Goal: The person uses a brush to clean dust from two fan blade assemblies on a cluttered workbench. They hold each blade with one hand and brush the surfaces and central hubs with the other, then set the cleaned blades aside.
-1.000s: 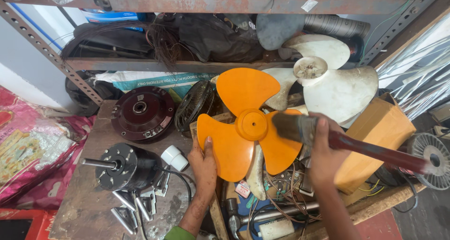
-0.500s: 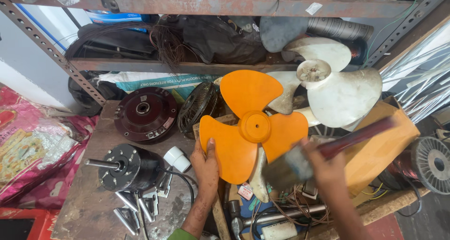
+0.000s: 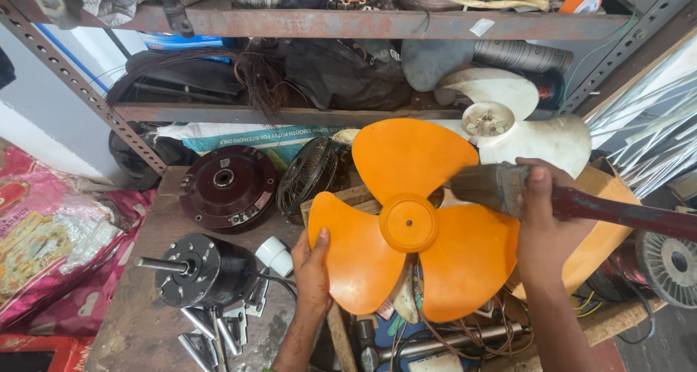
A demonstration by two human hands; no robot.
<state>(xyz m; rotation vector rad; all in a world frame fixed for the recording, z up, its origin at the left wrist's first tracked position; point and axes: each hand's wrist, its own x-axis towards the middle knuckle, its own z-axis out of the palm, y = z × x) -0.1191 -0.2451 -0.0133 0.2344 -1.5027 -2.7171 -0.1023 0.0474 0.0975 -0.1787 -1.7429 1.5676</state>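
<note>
Orange plastic fan blade [image 3: 406, 227], three-lobed, held up over the cluttered brown workbench [image 3: 145, 321], round hub facing the camera. Left hand [image 3: 314, 267] gripping the edge of the lower-left lobe, thumb laid on its front. Right hand [image 3: 546, 227] closed around a wide paintbrush [image 3: 508, 190] with a dark red handle, bristles touching the upper-right lobe just right of the hub. White fan blade [image 3: 523, 121] behind and above-right of the orange one. Dark red motor housing [image 3: 226, 187] left of it, black motor with shaft [image 3: 192, 270] lower left, near a small white cap [image 3: 274, 254]. Loose metal pieces [image 3: 214, 328] below that motor.
</note>
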